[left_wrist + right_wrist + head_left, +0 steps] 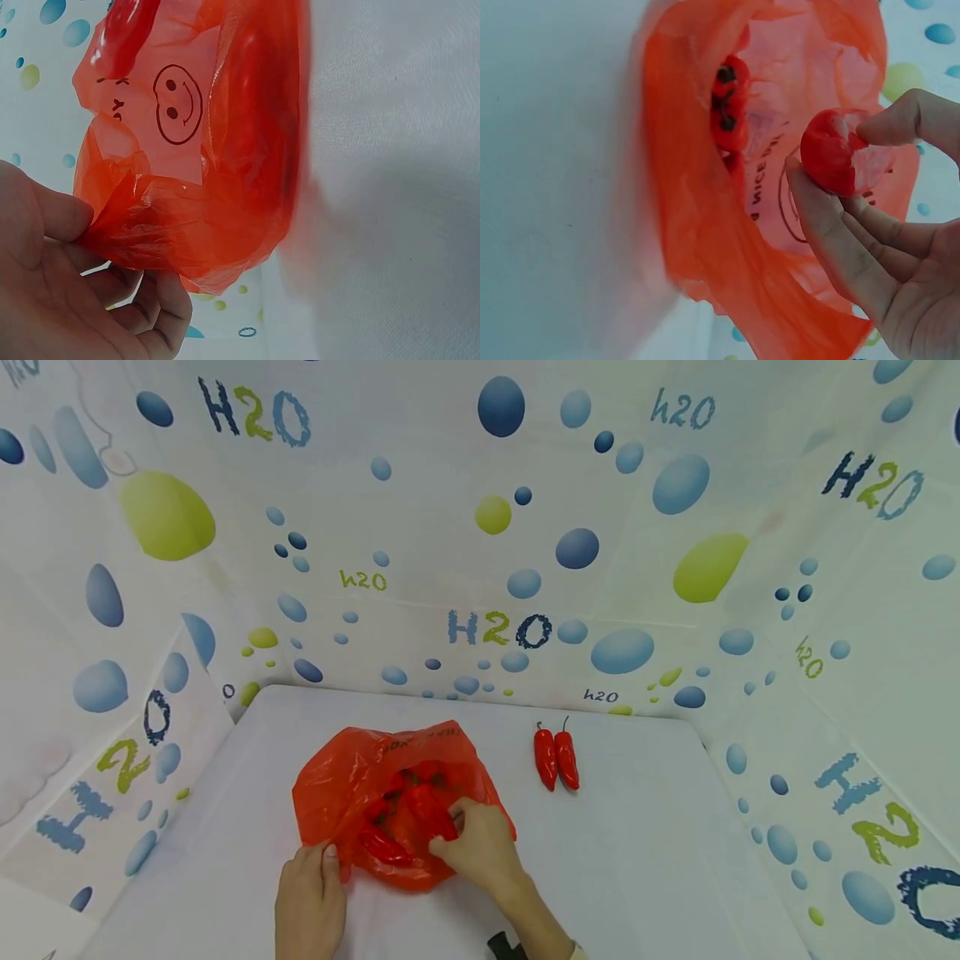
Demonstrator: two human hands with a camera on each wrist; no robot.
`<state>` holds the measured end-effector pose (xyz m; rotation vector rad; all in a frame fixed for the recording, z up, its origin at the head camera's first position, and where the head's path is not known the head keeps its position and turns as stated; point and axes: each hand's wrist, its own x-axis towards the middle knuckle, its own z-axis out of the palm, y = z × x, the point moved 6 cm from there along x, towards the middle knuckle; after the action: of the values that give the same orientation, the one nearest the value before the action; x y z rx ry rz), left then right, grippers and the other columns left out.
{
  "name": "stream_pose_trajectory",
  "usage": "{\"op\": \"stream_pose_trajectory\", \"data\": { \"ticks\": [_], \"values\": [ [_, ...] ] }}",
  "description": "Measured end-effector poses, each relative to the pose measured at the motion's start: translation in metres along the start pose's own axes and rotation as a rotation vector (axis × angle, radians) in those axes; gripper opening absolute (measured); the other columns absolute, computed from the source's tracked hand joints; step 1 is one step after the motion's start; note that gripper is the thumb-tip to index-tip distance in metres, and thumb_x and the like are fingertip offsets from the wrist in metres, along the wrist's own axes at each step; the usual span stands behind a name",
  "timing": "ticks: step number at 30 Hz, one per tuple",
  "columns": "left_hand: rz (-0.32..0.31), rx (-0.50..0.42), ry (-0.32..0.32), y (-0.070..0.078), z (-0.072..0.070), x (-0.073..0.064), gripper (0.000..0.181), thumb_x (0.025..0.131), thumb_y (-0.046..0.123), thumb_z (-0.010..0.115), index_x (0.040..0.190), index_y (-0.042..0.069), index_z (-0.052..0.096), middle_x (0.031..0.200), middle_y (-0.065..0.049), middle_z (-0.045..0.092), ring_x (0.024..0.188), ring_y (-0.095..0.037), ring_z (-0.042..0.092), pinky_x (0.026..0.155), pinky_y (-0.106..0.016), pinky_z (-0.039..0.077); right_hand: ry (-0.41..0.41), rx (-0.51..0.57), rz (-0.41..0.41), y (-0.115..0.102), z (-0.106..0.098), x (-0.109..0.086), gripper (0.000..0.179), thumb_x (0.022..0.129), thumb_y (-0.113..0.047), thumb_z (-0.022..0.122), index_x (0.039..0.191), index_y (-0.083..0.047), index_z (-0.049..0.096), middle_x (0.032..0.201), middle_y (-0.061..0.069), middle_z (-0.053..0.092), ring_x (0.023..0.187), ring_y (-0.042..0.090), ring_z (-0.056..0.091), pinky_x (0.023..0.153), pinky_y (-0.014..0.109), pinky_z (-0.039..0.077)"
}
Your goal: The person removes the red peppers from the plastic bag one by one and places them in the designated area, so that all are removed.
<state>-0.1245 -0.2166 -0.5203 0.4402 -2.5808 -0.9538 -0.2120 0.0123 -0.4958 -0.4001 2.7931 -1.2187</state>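
A red plastic bag (330, 785) lies on the white table with its mouth toward me and several red peppers (386, 845) inside. My left hand (310, 897) pinches the bag's near left edge between thumb and fingers, plain in the left wrist view. With thumb and fingers, my right hand (483, 847) grips the blunt end of a red pepper (832, 154) at the bag's mouth. Deeper in the bag, the right wrist view has red peppers with dark stems (731, 105), partly hidden by the bag wall.
Two long red chili peppers (555, 760) lie side by side to the right of the bag, stems pointing away. Around the white table (637, 843) hangs a white sheet (420, 510) with blue and green spots. A small black object (506, 946) shows by my right forearm.
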Motion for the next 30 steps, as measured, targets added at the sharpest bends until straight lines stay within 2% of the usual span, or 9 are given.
{"op": "stream_pose_trajectory", "data": {
  "ticks": [7, 11, 17, 22, 26, 30],
  "values": [
    [0.021, -0.011, 0.038, 0.002, -0.002, -0.001, 0.030, 0.109, 0.014, 0.049, 0.117, -0.008, 0.068, 0.100, -0.019, 0.063, 0.094, -0.039, 0.054, 0.083, -0.053, 0.044, 0.023, 0.031, 0.006, -0.002, -0.012, -0.004, 0.030, 0.078, -0.024, 0.083, 0.102, -0.009, 0.072, 0.078, -0.008, 0.065, 0.073, 0.009, 0.058, 0.064, 0.026, 0.052],
    [0.025, -0.013, 0.041, 0.002, -0.002, -0.001, 0.030, 0.109, 0.014, 0.050, 0.117, -0.009, 0.068, 0.100, -0.018, 0.063, 0.094, -0.038, 0.054, 0.083, -0.053, 0.045, 0.033, 0.027, -0.004, -0.002, -0.016, -0.006, 0.032, 0.079, -0.024, 0.082, 0.104, -0.009, 0.072, 0.080, -0.009, 0.065, 0.074, 0.009, 0.058, 0.064, 0.025, 0.052],
    [-0.001, -0.003, 0.003, 0.001, 0.000, -0.001, 0.032, 0.110, 0.016, 0.048, 0.118, -0.008, 0.067, 0.100, -0.017, 0.063, 0.094, -0.037, 0.053, 0.082, -0.052, 0.044, 0.052, 0.042, -0.005, -0.003, -0.021, -0.010, 0.032, 0.079, -0.022, 0.082, 0.105, -0.007, 0.071, 0.078, -0.007, 0.064, 0.071, 0.010, 0.057, 0.062, 0.024, 0.052],
    [0.021, -0.016, 0.046, 0.002, -0.002, -0.002, 0.030, 0.109, 0.014, 0.050, 0.116, -0.009, 0.068, 0.101, -0.020, 0.064, 0.096, -0.040, 0.055, 0.085, -0.054, 0.044, 0.056, 0.055, -0.004, -0.005, -0.024, -0.009, 0.031, 0.080, -0.023, 0.082, 0.105, -0.008, 0.071, 0.078, -0.007, 0.064, 0.071, 0.010, 0.058, 0.062, 0.024, 0.052],
    [0.016, -0.015, 0.030, 0.001, -0.001, -0.002, 0.031, 0.109, 0.015, 0.049, 0.116, -0.009, 0.067, 0.099, -0.019, 0.063, 0.094, -0.040, 0.054, 0.083, -0.054, 0.044, 0.055, 0.060, 0.019, -0.003, -0.026, -0.009, 0.032, 0.081, -0.025, 0.083, 0.106, -0.009, 0.071, 0.081, -0.008, 0.065, 0.073, 0.011, 0.058, 0.064, 0.024, 0.053],
    [0.032, -0.011, 0.051, 0.002, -0.001, -0.003, 0.028, 0.109, 0.014, 0.050, 0.112, -0.007, 0.069, 0.096, -0.018, 0.063, 0.091, -0.039, 0.054, 0.081, -0.053, 0.044, 0.065, 0.057, 0.039, 0.001, -0.030, -0.009, 0.032, 0.082, -0.026, 0.083, 0.107, -0.010, 0.071, 0.083, -0.008, 0.066, 0.074, 0.011, 0.059, 0.065, 0.024, 0.054]
  ]
}}
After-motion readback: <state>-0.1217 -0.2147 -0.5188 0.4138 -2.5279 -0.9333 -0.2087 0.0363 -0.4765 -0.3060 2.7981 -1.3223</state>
